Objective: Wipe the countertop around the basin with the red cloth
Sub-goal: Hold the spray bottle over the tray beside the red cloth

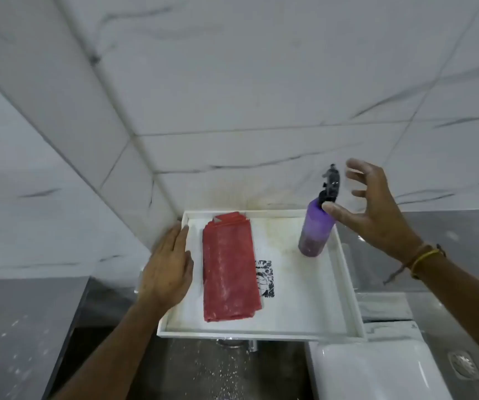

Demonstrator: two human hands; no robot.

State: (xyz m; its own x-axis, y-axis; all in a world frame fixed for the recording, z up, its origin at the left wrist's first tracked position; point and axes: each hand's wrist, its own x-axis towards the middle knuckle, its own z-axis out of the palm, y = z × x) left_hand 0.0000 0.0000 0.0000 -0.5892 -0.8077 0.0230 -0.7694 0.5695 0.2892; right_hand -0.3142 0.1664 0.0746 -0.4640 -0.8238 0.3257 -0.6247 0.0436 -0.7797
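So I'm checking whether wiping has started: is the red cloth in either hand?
No, the red cloth lies folded in the white tray, with the left hand beside it.

**Tray and contents**

A white tray sits in the tiled corner. A folded red cloth lies flat at its left. A purple spray bottle stands upright at the back right. A black printed mark shows between them.

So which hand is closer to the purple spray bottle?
The right hand, open, thumb touching the purple spray bottle. The left hand is far across the tray, past the red cloth.
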